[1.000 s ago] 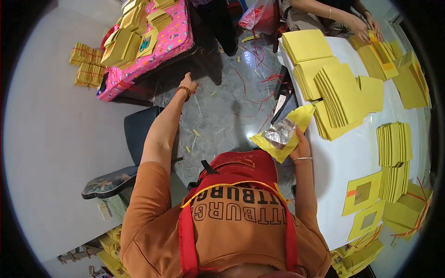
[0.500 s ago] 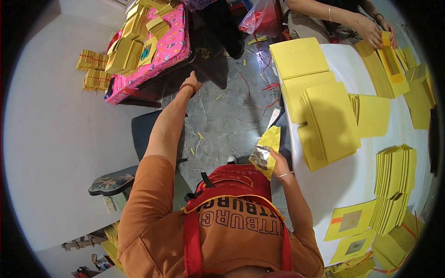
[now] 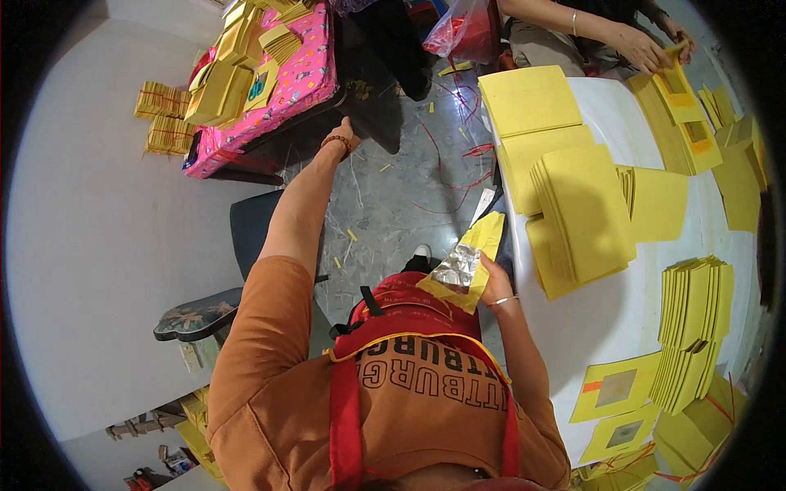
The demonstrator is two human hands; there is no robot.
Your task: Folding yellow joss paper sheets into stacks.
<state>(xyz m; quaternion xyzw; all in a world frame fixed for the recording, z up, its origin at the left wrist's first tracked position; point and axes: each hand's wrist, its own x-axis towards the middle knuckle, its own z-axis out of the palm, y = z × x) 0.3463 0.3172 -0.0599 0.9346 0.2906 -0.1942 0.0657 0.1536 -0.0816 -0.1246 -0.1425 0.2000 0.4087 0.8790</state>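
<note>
My right hand [image 3: 496, 282] is closed on the edge of a yellow paper sheet with a silver foil patch [image 3: 460, 266], which hangs slightly bent in front of my red apron [image 3: 401, 299]. Stretched far forward over the floor is my left arm; my left hand [image 3: 344, 135], with a beaded bracelet at its wrist, is beside the near corner of the pink-covered table [image 3: 307, 69]. Its fingers are mostly hidden, so I cannot make out whether it holds anything. Beside my right hand, a thick stack of yellow paper [image 3: 585, 213] lies on the white table [image 3: 565, 344].
A co-worker's hands [image 3: 643, 49] handle yellow paper at the far right. Green-handled scissors [image 3: 256, 88] lie among paper stacks on the pink cover. A dark chair [image 3: 254, 233] stands by my left arm. Red strings [image 3: 438, 159] and paper scraps litter the floor.
The foil-patched sheet has turned, showing more of its silver face. My left hand has shifted slightly to the right. The co-worker's hands have moved up and left from the paper.
</note>
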